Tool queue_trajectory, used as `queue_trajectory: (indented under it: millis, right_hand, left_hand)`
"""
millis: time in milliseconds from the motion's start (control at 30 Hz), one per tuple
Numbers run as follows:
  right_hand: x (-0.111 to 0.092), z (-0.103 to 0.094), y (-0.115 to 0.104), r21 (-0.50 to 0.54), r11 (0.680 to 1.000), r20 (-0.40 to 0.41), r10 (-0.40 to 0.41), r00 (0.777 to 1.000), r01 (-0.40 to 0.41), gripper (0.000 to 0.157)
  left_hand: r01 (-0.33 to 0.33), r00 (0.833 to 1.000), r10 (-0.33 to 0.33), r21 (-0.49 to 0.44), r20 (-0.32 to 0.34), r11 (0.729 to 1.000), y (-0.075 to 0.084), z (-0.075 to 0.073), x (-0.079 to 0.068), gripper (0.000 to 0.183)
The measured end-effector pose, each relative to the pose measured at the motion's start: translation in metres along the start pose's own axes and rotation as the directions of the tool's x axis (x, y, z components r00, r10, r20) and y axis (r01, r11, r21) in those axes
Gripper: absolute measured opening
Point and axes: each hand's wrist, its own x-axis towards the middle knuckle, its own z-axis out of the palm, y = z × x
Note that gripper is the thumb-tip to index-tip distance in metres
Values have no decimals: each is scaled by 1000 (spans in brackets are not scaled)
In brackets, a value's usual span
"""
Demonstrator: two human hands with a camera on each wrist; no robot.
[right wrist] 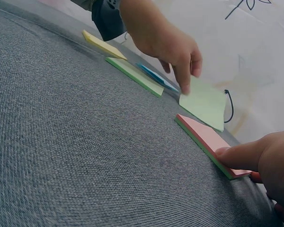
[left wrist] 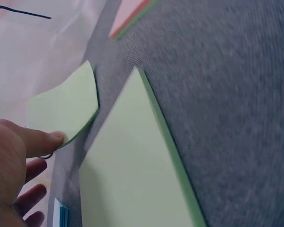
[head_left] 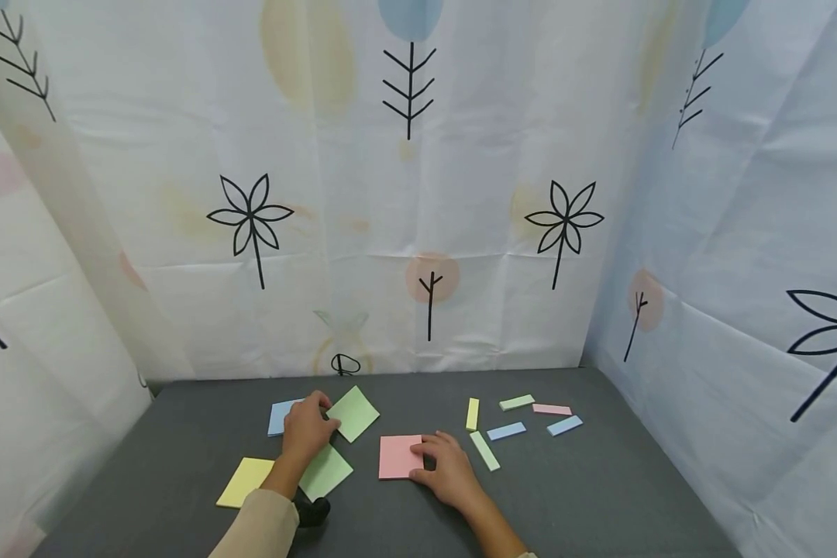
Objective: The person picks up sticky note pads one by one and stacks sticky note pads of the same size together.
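My left hand [head_left: 305,430] pinches a thin green sticky-note pad [head_left: 354,415] at its left corner; in the left wrist view the pad bends under the thumb. Below that hand a thicker green sticky-note pad [head_left: 325,471] lies on the table, partly covered by the forearm. My right hand [head_left: 449,469] grips the right side of a pink sticky-note pad [head_left: 399,457], its thumb on the top face in the right wrist view. A green layer [right wrist: 204,147] shows beneath the pink one along the edge.
A blue sticky-note pad [head_left: 279,418] lies behind the left hand, partly hidden, and a yellow pad [head_left: 244,482] lies left of the forearm. Several narrow strips, among them a yellow one [head_left: 473,415] and a pink one [head_left: 552,409], lie scattered at right. Printed curtains surround the grey table [head_left: 600,504].
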Motion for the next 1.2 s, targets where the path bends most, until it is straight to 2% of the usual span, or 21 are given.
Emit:
queue_trajectory:
  millis: [200,333,400,533,633,733,800,933,1033,1200]
  right_hand:
    - [0,0,-1,-6,999,33,46,998,-46,37]
    - [0,-1,-2,-7,999,33,45,998,-45,37]
    - [0,0,-2,-16,999,32,42,999,-41,37]
    - [0,0,0,-33,999,26,37,999,-36,37]
    - [0,0,0,-35,999,21,36,999,-35,37]
    - [0,-1,-1,-31,999,17,31,999,-31,37]
    - [0,-1,-1,-29,999,17,26,1000,-26,37]
    - [-1,0,0,-27,999,17,24,1000,-23,37]
    - [-1,0,0,-25,999,18,22,1000,-22,37]
    - [-1,0,1,-35,999,22,16,1000,-16,38]
  left_hand:
    - [43,999,-49,-206,-21,978,8,-2,-4,21]
    - [51,997,-67,-349,-34,936,14,-1,-7,21]
    - [74,996,-89,-424,-14,903,17,-1,-10,23]
    - [165,986,-150,-564,73,809,22,-1,-15,28]
    - [228,974,-179,-633,142,739,24,0,-21,33]
    - [263,965,-180,-647,193,715,26,2,-26,34]
    - [280,958,-174,-628,226,726,28,4,-29,33]
    - [262,955,-128,-556,269,789,32,7,-36,30]
    - [199,963,-77,-485,259,851,36,11,-41,28]
    - [110,979,-32,-386,203,916,43,19,-47,27]
